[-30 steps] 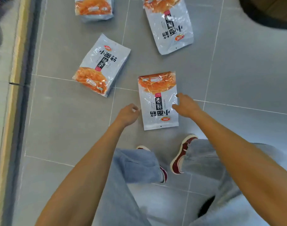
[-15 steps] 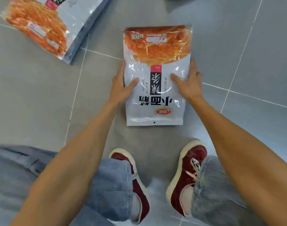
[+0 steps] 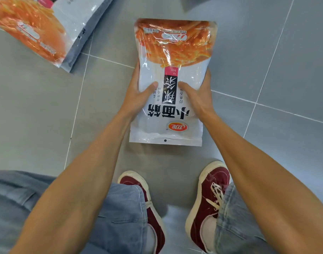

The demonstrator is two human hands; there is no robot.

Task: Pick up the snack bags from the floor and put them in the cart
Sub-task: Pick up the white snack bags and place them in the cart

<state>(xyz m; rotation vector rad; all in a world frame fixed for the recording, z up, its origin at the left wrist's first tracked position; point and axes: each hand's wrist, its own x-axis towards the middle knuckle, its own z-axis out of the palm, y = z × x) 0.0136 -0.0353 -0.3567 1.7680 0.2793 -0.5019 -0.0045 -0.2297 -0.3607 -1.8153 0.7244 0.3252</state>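
A person crouches over a grey tiled floor (image 3: 267,61) and holds one snack bag (image 3: 170,83) between both hands. The left hand (image 3: 136,94) grips the bag's left edge, thumb laid across the printed front and the fingers tucked behind it; the right hand (image 3: 197,96) grips the right edge the same way, thumb on the front near the black label. The bag is white with dark lettering and a clear window full of orange strips at its far end. Its sealed end points toward the person. It lies almost flat in front of the feet, across a tile seam, and a shadow shows under its near edge; whether any part touches the floor cannot be told. A second bag (image 3: 37,24) of the same kind lies flat on the floor to the far left, well apart from the held one, partly cut off by the frame. Below the arms are two dark red shoes (image 3: 206,195) with white soles, and blue jeans (image 3: 120,217).
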